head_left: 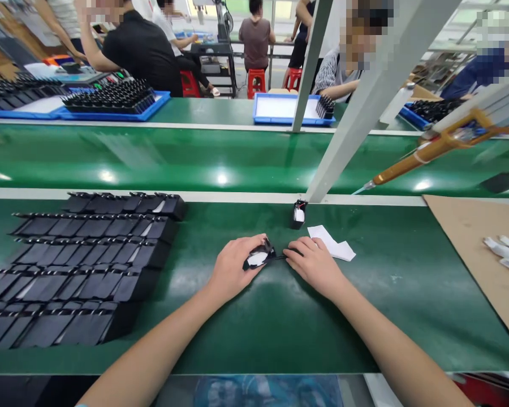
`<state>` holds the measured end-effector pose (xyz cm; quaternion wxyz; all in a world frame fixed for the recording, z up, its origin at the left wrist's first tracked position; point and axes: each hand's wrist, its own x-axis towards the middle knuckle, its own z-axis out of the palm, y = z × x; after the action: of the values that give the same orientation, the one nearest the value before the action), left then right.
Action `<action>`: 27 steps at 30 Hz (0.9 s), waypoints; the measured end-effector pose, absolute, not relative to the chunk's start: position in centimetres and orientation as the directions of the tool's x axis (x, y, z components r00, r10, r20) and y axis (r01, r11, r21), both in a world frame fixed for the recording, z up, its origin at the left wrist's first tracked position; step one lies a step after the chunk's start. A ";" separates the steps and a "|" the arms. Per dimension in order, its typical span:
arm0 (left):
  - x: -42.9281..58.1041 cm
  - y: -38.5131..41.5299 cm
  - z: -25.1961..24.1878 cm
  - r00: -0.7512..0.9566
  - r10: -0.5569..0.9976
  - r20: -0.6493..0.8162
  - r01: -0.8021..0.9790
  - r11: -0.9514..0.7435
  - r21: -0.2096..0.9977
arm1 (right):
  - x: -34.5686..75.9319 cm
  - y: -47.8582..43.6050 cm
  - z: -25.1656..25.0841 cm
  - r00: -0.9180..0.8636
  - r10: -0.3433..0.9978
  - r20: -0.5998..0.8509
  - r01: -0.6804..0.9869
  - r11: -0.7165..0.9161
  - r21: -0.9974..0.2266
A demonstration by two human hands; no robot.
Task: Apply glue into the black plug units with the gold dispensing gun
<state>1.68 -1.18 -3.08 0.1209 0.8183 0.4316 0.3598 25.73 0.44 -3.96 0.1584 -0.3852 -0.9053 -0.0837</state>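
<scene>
On the green work surface (254,333), my left hand (231,263) is closed around a small black plastic housing (266,249) with a white patch (257,259) on its face. To its right, my right hand (316,265) is closed on a thin black piece (280,258) that reaches to the housing's side. Fingers cover most of that piece, so its kind is hidden. Beyond the hands, a similar black housing with a white part (298,215) stands upright. A folded white paper (331,243) lies just past my right hand.
Several rows of black housings (85,249) fill the left side. A brown dispensing gun (432,152) hangs at upper right, near a slanted metal post (365,113). Cardboard (470,243) with white strips (507,254) lies right. Across the belt (161,158) are blue trays (254,120) and people.
</scene>
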 end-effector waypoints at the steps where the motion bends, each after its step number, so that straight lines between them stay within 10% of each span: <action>1: 1.7 -1.2 -3.0 0.363 0.792 0.492 0.621 -0.599 0.506 | 25.8 0.6 -3.9 -0.659 0.662 0.357 0.715 0.698 0.025; 7: 1.5 -1.2 -2.6 0.203 0.869 0.451 0.606 -0.473 0.640 | 27.0 0.4 -2.2 -0.331 0.778 0.535 0.685 0.588 -0.431; 11: 1.7 -1.5 -2.3 0.209 0.919 0.334 0.506 -0.394 0.767 | 27.3 -1.0 -0.4 -0.022 0.911 0.412 0.140 0.411 -0.901; 15: 2.1 -1.8 -1.9 0.339 0.874 0.349 0.426 -0.473 0.771 | 26.8 -1.7 0.3 -0.145 0.914 0.379 -0.231 0.342 -0.911; 27: 2.4 -2.1 -1.3 0.445 0.808 0.386 0.296 -0.540 0.788 | 26.1 -2.1 -0.7 -0.342 0.892 0.296 -0.242 0.221 -0.945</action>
<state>2.37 -2.08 -1.31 0.3260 0.7851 0.3516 0.3921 26.07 -2.10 -0.67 0.5045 -0.2725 -0.5965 0.5617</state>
